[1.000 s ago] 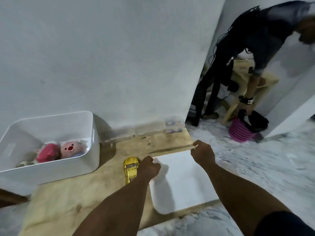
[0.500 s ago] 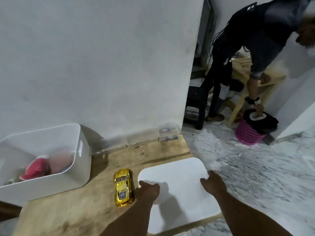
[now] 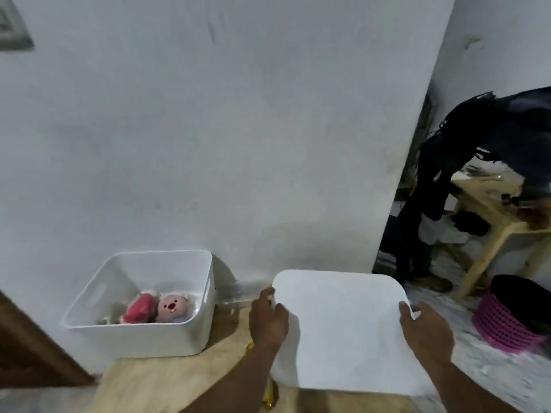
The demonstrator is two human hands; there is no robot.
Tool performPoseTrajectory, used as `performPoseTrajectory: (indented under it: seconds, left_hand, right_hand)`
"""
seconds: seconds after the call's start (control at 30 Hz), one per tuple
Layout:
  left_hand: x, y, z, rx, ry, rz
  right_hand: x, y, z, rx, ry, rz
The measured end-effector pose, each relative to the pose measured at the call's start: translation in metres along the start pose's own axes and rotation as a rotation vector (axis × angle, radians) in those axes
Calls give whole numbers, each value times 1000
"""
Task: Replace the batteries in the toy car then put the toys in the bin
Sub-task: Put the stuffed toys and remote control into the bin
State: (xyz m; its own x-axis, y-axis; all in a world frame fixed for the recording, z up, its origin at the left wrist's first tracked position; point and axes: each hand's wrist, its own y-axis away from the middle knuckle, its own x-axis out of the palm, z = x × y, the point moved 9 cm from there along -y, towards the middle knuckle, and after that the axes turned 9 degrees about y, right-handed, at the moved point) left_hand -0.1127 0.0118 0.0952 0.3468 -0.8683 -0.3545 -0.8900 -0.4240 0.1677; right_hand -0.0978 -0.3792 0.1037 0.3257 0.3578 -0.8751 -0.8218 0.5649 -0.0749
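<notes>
A white bin lid (image 3: 343, 329) is lifted off the wooden table (image 3: 155, 383), tilted toward me. My left hand (image 3: 268, 318) grips its left edge and my right hand (image 3: 425, 329) grips its right edge. The white bin (image 3: 140, 338) stands open at the left against the wall. Inside it lie a pink plush pig (image 3: 172, 308) and a red plush toy (image 3: 137, 309). The gold toy car (image 3: 269, 394) sits on the table under my left forearm, mostly hidden.
A white wall rises right behind the table. A clear plastic box (image 3: 238, 293) lies along the wall between bin and lid. At the right a person in dark clothes (image 3: 465, 162) bends over a small wooden table (image 3: 489, 210), with a pink basket (image 3: 507, 326) on the floor.
Both hands took hold of the white lid by its side edges and raised it off the table. My left hand let go of the gold car, which stays on the table.
</notes>
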Motion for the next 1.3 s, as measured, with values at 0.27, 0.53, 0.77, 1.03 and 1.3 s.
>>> performPoseTrajectory:
  seconds: [0.27, 0.53, 0.77, 1.03, 1.3]
  left_hand:
    - [-200, -73, -35, 57, -14, -229]
    - [-365, -131, 13, -49, -11, -347]
    - [-431, -185, 67, -123, -54, -251]
    - [-428, -216, 102, -143, -125, -137]
    - [-420, -240, 116, -114, -135, -96]
  right_hand:
    - [39, 61, 196, -212, -116, 107]
    - [109, 150, 351, -340, -52, 280]
    - [161, 198, 422, -414, 140, 409]
    - [194, 216, 437, -419, 270, 478]
    - [208, 211, 440, -387, 305, 435]
